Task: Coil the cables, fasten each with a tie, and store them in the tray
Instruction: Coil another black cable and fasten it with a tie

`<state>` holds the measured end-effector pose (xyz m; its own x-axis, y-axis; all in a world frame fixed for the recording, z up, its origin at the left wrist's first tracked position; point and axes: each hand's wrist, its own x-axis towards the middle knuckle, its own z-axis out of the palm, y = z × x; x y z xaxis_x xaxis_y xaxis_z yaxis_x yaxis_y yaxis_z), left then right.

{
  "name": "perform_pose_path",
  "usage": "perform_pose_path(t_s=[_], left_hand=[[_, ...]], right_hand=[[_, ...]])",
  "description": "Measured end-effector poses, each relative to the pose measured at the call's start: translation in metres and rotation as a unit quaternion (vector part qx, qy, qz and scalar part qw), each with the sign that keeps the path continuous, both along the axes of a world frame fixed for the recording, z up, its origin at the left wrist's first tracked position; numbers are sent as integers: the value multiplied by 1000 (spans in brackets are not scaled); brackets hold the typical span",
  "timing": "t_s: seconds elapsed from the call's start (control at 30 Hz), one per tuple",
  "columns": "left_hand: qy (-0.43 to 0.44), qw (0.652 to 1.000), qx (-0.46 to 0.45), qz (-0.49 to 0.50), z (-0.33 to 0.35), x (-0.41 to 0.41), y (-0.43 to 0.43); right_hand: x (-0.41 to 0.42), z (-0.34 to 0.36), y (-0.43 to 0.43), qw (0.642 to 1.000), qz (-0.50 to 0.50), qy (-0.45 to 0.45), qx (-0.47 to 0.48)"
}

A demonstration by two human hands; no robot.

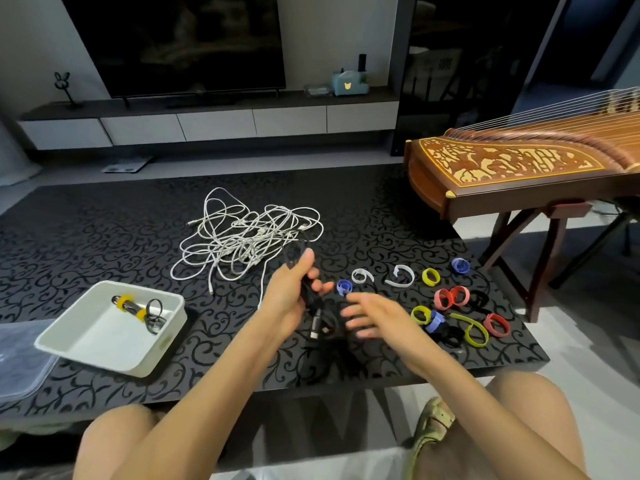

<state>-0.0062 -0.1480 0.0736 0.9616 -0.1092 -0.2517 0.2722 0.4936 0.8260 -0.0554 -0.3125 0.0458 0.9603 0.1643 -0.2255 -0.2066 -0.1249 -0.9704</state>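
Observation:
My left hand (294, 289) grips a folded black cable (313, 306) above the table's middle, its plugs hanging below my palm. My right hand (370, 315) hovers just right of it, fingers spread and blurred, holding nothing. A tangle of white cables (242, 237) lies behind my hands. Several coloured ties are scattered to the right: blue (344, 287), white (401, 275), yellow (430, 276), red (452, 296). The white tray (86, 344) at the left holds a coiled black cable (142, 311) bound with yellow ties.
A patterned black table (104, 237) carries everything. A clear plastic lid or bag (20, 362) lies at the left edge. A wooden zither (519, 168) on a stand sits at the right. A TV console stands behind. My knees are below the front edge.

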Motion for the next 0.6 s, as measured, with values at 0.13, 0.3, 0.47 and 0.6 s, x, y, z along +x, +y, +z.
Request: perform_pose_path(t_s=[0.13,0.3,0.47,0.6], left_hand=[[0,1000,11,15,-5,12,19],[30,999,3,-23,-18,18,16],[48,992,99,-58,-28,20,-12],[28,970,195,-144,-39,11,-59]], right_hand=[[18,-22,-37,909,-162,-98,-371],[11,-30,-78,752,-145,-132,-630],[5,-27,-119,831,-101,-76,-541],[9,-39,-123,855,-13,-87,-511]])
